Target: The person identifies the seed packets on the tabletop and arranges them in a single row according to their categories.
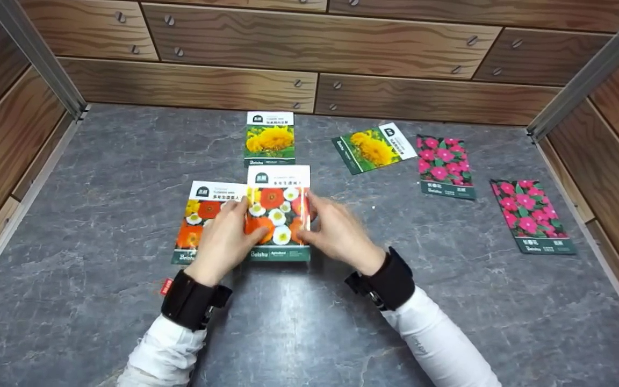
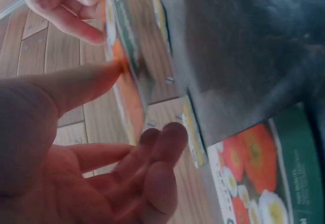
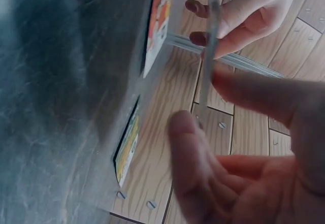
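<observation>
A poppy seed packet (image 1: 277, 215), with orange and white flowers and a green bottom band, is held raised off the grey table. My left hand (image 1: 223, 236) pinches its left edge, thumb on the printed front and fingers behind. On the opposite edge my right hand (image 1: 339, 228) pinches it the same way. The right wrist view shows this packet (image 3: 209, 71) almost edge-on between both hands. A second poppy packet (image 1: 185, 236) lies flat on the table, partly hidden beneath my left hand; its flowers (image 2: 259, 153) appear in the left wrist view too.
Behind the held packet lies a yellow-flower packet (image 1: 269, 140), with another yellow one (image 1: 374, 149) turned askew to its right. Two pink-flower packets (image 1: 444, 166) lie farther right. Wood-patterned panels (image 1: 315, 43) wall in the grey table (image 1: 100, 177) at the back and sides.
</observation>
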